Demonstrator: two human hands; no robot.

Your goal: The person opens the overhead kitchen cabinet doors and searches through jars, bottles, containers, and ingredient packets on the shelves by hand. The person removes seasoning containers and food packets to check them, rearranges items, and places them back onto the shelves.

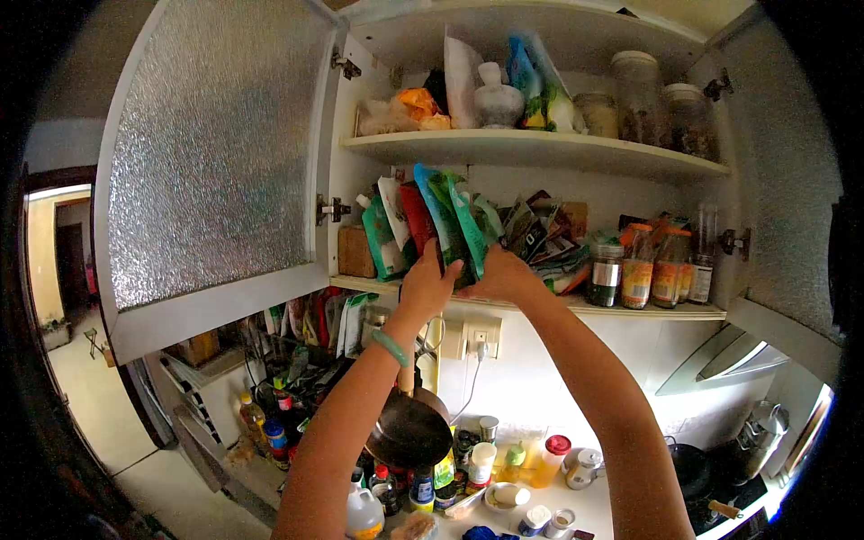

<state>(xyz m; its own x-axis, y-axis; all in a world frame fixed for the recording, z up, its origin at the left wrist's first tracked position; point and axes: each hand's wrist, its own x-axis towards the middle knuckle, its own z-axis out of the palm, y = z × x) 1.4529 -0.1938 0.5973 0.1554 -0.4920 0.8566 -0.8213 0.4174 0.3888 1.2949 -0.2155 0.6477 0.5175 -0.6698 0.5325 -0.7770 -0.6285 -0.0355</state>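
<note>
Several upright packets stand in a row on the lower shelf (558,308) of an open wall cabinet. My left hand (429,281), with a pale green bangle (391,346) at its wrist, is closed on the packets' lower front, near a red packet (417,216) and a blue one (434,202). My right hand (504,275) presses the row from the other side, beside a green packet (466,225). Some of its fingertips are hidden behind the packets. A green-and-white pouch (382,238) stands left of my left hand.
Jars (637,265) stand at the lower shelf's right. A mortar (499,97) and more jars are on the upper shelf (531,142). Frosted doors (216,162) stand open both sides. Below are a hanging pan (409,432), bottles, containers and a wall socket (483,336).
</note>
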